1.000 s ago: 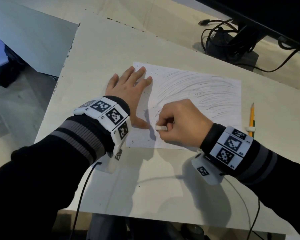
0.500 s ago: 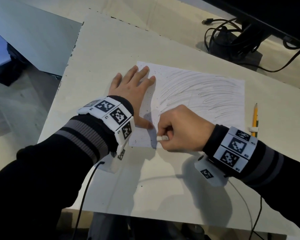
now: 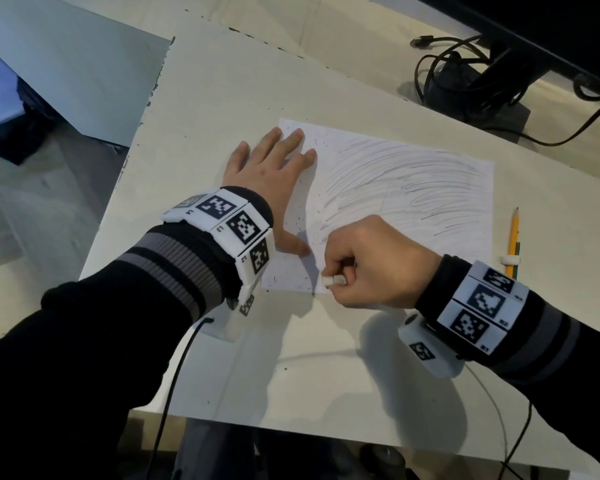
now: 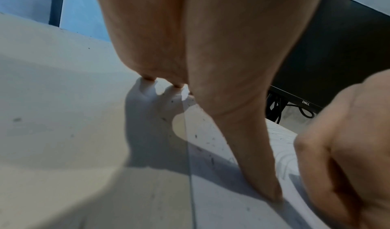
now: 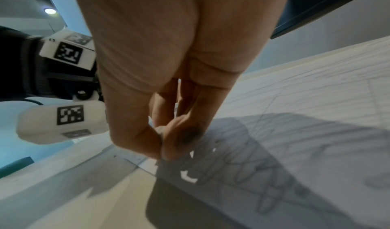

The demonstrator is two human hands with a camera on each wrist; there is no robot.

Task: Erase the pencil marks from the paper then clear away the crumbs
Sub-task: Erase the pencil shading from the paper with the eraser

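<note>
On the table (image 3: 326, 358), near its front edge, the paper (image 3: 413, 188) lies flat, grey pencil marks (image 3: 406, 181) across its right part and dark crumbs (image 3: 300, 216) on its left strip. Left hand (image 3: 267, 174) presses flat on the paper's left edge, fingers straight. Right hand (image 3: 371, 261) pinches a white eraser (image 3: 333, 280) at the paper's front edge. Beside the paper's right edge lies a pencil (image 3: 514, 237).

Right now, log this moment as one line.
left hand: flat on white paper sheet | right hand: pinches small white eraser at near edge | pencil marks: mostly remaining | crumbs: uncleared
</note>
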